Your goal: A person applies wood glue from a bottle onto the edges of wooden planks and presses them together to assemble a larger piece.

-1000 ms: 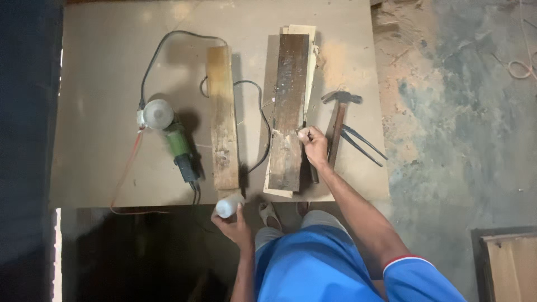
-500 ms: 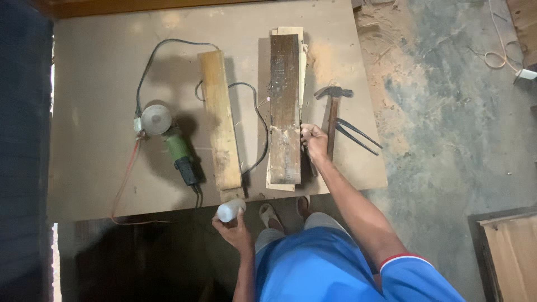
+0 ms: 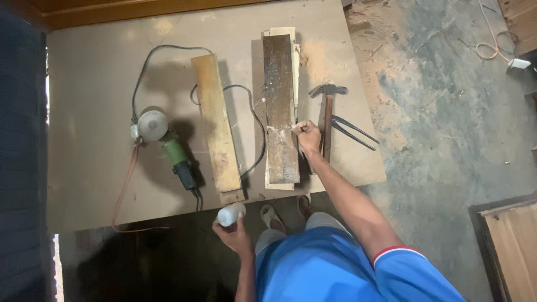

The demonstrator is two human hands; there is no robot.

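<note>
Partly hidden: small item pinched in right hand (image 3: 308,137) on dark rough plank (image 3: 280,106) | left hand (image 3: 234,234) gripped smooth white bottle (image 3: 230,215) below bench (image 3: 95,84) front edge

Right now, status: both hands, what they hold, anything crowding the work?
Left hand grips a small white bottle below the table edge. Right hand on the dark plank's right edge, pinching something too small to tell. Hammer and pincers lie close beside it.

The light is soft and quite dim, brightest on the far part of the counter (image 3: 100,84), where a pale glare shows. Shadows fall to the right of the objects. The lower left corner is almost black. The picture is slightly soft overall.
</note>
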